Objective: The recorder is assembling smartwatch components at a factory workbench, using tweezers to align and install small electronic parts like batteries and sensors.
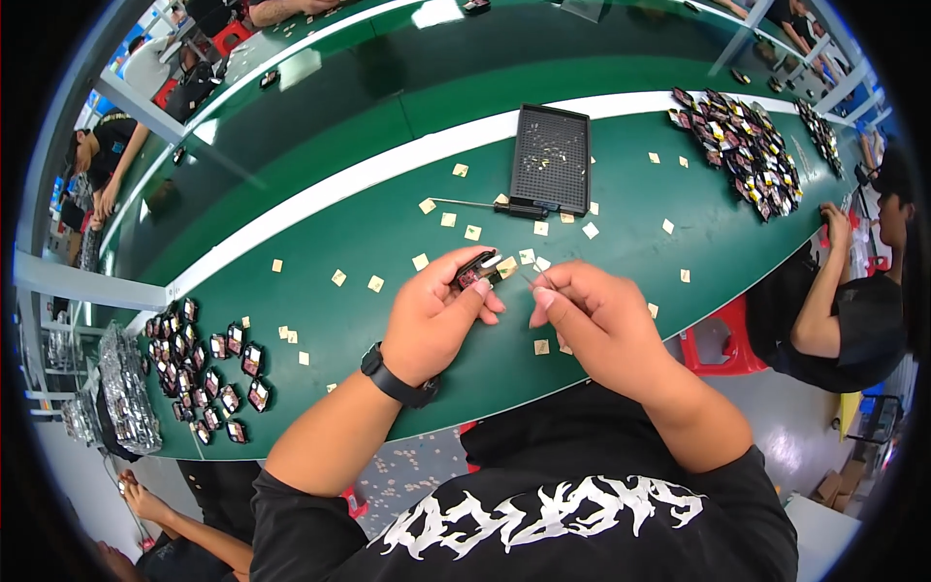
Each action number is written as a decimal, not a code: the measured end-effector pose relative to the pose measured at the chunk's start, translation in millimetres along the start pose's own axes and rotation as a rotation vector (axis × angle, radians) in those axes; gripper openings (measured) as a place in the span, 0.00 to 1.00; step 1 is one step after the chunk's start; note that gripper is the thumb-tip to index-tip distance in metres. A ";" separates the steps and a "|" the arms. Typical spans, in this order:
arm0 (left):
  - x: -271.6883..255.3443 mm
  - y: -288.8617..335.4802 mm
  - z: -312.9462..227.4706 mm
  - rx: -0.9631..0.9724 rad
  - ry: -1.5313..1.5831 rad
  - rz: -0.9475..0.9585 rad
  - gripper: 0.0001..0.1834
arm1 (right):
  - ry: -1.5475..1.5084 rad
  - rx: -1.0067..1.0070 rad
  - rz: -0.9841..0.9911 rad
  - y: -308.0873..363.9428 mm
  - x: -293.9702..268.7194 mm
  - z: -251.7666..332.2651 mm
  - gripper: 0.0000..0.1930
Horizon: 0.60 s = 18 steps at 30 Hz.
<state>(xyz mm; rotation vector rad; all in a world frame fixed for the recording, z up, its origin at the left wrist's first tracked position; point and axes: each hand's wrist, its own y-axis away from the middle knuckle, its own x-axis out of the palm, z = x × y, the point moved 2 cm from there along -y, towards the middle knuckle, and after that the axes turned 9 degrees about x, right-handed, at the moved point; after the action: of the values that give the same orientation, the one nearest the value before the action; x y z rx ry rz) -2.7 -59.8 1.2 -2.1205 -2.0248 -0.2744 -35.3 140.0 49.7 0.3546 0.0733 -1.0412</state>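
My left hand (433, 325), with a black band on its wrist, is closed around a small black-cased electronic part (473, 268) with pink and white areas. In my right hand (603, 325) a pair of thin metal tweezers (540, 275) is pinched between thumb and fingers, tips pointing toward the part. A small cream square (507, 267) shows at the part's right side, close to the tweezer tips; whether the tips touch it I cannot tell. Both hands are above the green table (456, 378). Several other cream squares (420, 262) lie scattered around them.
A black tray (517, 160) holding tiny pieces stands ahead, with a screwdriver (524, 209) against its near edge. Heaps of similar parts lie at the far right (742, 155) and left (189, 364). Silvery bags (126, 388) are at the left edge. A co-worker (844, 301) sits at right.
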 end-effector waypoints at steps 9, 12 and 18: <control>-9.9 3.1 -3.1 0.025 0.021 -0.106 0.21 | -0.063 0.342 0.007 -24.1 21.7 -9.1 0.20; -14.4 3.1 -3.4 -0.029 0.076 -0.115 0.22 | -0.049 0.385 0.043 -28.2 21.3 -4.4 0.21; -19.8 0.8 -2.0 -0.098 0.188 -0.136 0.23 | -0.149 0.337 0.127 -23.6 27.4 -5.6 0.09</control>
<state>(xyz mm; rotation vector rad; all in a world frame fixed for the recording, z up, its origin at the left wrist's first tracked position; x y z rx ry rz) -2.8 -79.4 -2.1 -1.9301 -2.0857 -0.5822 -40.9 108.3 32.3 0.5774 -0.2584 -0.9507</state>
